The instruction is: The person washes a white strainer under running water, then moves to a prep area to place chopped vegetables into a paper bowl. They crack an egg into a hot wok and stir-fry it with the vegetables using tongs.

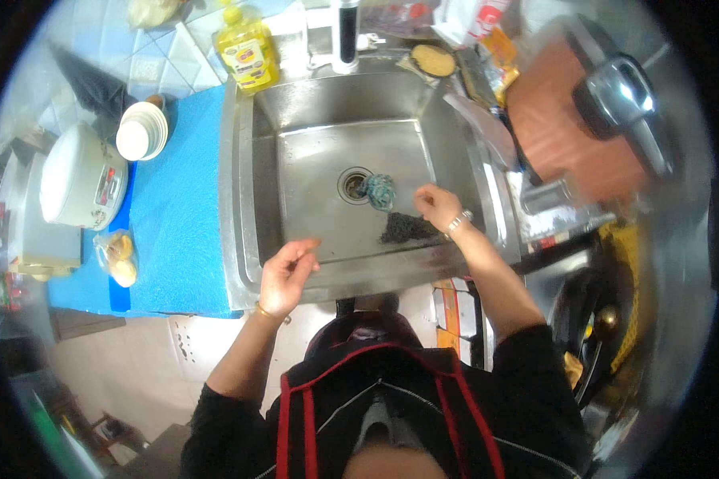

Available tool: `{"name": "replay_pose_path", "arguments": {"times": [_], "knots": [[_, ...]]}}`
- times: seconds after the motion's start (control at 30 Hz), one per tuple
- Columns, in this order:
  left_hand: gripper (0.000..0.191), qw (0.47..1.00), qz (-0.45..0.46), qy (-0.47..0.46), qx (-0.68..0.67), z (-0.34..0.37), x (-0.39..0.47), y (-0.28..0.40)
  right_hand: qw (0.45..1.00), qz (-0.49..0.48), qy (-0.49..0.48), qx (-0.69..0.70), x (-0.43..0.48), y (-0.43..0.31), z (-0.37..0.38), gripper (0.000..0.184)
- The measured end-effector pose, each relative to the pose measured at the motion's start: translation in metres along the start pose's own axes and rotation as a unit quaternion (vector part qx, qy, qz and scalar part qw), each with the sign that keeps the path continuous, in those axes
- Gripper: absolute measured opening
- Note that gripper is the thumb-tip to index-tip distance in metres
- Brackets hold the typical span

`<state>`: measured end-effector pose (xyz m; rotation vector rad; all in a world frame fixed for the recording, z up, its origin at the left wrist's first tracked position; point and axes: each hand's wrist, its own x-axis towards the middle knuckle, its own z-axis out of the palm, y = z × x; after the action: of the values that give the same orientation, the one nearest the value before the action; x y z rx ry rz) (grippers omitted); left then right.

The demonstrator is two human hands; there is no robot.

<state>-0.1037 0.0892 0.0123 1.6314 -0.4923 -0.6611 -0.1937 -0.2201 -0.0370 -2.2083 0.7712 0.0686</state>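
My left hand [289,272] is over the near left rim of a stainless steel sink [317,149], thumb apart from the fingers and nothing visible in it. A gold-coloured bangle circles that wrist. Inside the sink's right side, my right hand [438,205] has its fingers curled; whether they grip something small cannot be told. It wears a metal-band watch [458,223]. Just left of it, a bluish-green mesh scrubber [379,191] lies at the edge of the drain [353,186]. A dark scouring pad [406,228] sits on the sink floor below the right hand.
Behind the sink stand a yellow dish soap bottle [247,57] and a faucet [346,36]; a round sponge [433,61] lies at the far right corner. Stacked bowls [142,132], a rice cooker [87,179] and a bagged food item [120,260] occupy the blue-covered left counter [183,215].
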Motion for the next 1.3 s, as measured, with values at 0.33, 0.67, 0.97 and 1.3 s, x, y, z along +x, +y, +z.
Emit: {"name": "replay_pose_path", "arguments": {"times": [0.33,0.67,0.97,1.3], "knots": [[0.014,0.994,-0.044,0.104,-0.012,0.008,0.017,-0.022,0.962,0.021,-0.086,-0.257,0.166,0.066,0.138,0.047],[0.015,0.996,-0.031,0.068,-0.04,0.018,0.096,0.012,0.916,-0.227,0.324,0.069,0.232,-0.079,-0.015,0.032],[0.017,0.998,0.006,0.05,-0.035,0.02,0.138,0.033,0.903,-0.186,0.381,0.073,0.296,-0.132,-0.051,0.027],[0.019,0.997,0.041,0.066,0.03,0.012,0.194,0.028,0.919,-0.171,0.349,0.063,0.319,-0.144,-0.061,0.023]]}}
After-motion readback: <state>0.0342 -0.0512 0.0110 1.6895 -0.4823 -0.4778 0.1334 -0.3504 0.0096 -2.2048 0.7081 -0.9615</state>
